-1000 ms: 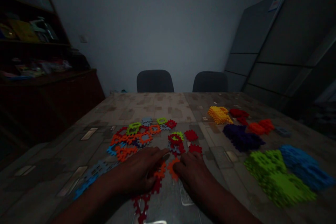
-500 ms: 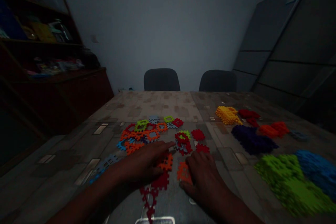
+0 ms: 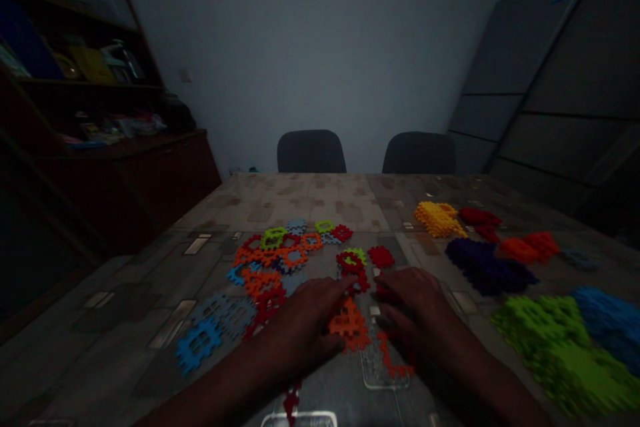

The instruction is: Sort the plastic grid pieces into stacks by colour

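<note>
My left hand [image 3: 317,310] lies low over the pile with its fingers apart and index finger stretched to a dark red tile [image 3: 359,280]. Just under its fingers and thumb is an orange toothed tile [image 3: 350,327]. My right hand [image 3: 415,300] reaches in from the right, fingers loosely spread over another red tile [image 3: 384,290], partly covered. Below that palm an orange toothed piece [image 3: 397,368] sticks out. Left of my left hand lie a blue square tile [image 3: 199,343] and grey toothed tiles [image 3: 235,317]. A red piece [image 3: 291,403] shows below my left forearm.
Mixed interlocking tiles [image 3: 273,253] spread ahead of my hands. Sorted piles stand on the right: yellow [image 3: 437,219], purple [image 3: 487,267], orange [image 3: 527,248], lime green [image 3: 555,347] and blue [image 3: 610,320]. Two dark chairs [image 3: 311,152] stand behind the patterned table [image 3: 320,197].
Both hands have shifted right across the pile. My right hand has moved off the orange piece and up to the red tile. The blue and grey tiles at left show more fully.
</note>
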{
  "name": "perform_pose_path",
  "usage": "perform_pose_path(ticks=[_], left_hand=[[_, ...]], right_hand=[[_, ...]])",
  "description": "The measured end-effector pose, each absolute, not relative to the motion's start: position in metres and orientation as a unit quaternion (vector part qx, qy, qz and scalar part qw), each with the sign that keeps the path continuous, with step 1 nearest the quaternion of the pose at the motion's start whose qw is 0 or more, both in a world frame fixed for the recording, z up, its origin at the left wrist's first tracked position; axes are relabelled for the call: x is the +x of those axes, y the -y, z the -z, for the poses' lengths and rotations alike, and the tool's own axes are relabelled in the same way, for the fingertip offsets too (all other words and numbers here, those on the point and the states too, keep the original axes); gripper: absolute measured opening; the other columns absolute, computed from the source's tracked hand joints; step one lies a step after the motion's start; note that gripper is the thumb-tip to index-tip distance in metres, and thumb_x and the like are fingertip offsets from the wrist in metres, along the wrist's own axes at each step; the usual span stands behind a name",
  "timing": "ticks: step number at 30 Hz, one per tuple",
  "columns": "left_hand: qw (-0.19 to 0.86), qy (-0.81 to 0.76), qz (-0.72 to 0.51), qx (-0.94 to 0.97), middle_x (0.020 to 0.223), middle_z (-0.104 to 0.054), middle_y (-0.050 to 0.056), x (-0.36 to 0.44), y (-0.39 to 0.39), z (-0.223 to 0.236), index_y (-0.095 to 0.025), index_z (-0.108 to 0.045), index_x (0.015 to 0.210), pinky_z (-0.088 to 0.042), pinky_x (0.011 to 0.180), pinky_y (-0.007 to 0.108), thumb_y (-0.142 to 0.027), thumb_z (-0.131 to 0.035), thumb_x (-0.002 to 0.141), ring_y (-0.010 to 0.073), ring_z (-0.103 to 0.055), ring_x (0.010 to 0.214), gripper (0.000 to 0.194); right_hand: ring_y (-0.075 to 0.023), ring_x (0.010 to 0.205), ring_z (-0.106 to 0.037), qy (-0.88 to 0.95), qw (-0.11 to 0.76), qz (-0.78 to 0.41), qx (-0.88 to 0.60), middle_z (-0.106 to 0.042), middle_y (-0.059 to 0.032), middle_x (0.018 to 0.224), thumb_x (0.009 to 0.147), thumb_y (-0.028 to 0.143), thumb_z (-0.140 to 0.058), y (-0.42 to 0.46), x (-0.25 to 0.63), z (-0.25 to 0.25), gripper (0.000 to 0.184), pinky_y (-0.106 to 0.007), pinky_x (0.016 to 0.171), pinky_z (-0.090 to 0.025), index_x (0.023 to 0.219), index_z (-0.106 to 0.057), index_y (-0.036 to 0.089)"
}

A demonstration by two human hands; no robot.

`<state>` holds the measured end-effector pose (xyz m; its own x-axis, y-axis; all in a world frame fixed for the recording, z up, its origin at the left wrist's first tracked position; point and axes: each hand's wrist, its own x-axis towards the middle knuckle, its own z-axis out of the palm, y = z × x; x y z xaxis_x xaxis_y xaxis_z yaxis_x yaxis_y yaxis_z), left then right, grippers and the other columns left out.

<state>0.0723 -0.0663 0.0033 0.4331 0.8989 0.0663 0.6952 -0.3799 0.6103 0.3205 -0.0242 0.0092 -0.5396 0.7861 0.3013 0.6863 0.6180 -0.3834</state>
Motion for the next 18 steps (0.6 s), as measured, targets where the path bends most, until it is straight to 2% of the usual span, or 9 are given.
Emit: perform_pose_path(ticks=[7, 13, 18], left_hand=[[0.225, -0.473, -0.193, 0.829, 0.13, -0.056, 0.003, 0.088, 0.072, 0.015, -0.04, -0.023, 0.151, -0.04, 0.101, 0.045, -0.015, -0.079, 0.077, 0.028, -0.048, 0.117, 0.097], [0.207, -0.478, -0.176, 0.835, 0.124, -0.057, 0.005, 0.087, 0.072, 0.012, -0.037, -0.024, 0.151, -0.041, 0.096, 0.046, -0.018, -0.078, 0.079, 0.0292, -0.049, 0.11, 0.092], [0.206, -0.491, -0.166, 0.83, 0.118, -0.059, 0.007, 0.09, 0.072, 0.011, -0.032, -0.033, 0.147, -0.042, 0.095, 0.046, -0.018, -0.076, 0.079, 0.0302, -0.051, 0.108, 0.082]], right_hand=[[-0.0271, 0.105, -0.06, 0.873, 0.22, -0.11, -0.421, -0.071, -0.0086, 0.109, 0.086, 0.014, -0.065, 0.026, 0.325, -0.009, 0.034, -0.051, 0.101, -0.037, 0.119, -0.066, 0.022], [-0.0259, 0.101, -0.062, 0.869, 0.23, -0.104, -0.426, -0.072, -0.0073, 0.104, 0.085, 0.014, -0.063, 0.023, 0.331, -0.016, 0.031, -0.048, 0.097, -0.038, 0.115, -0.068, 0.022], [-0.0252, 0.091, -0.064, 0.874, 0.154, -0.104, -0.45, -0.074, -0.0063, 0.095, 0.086, 0.015, -0.058, 0.017, 0.343, -0.023, 0.022, -0.04, 0.086, -0.043, 0.101, -0.073, 0.023]])
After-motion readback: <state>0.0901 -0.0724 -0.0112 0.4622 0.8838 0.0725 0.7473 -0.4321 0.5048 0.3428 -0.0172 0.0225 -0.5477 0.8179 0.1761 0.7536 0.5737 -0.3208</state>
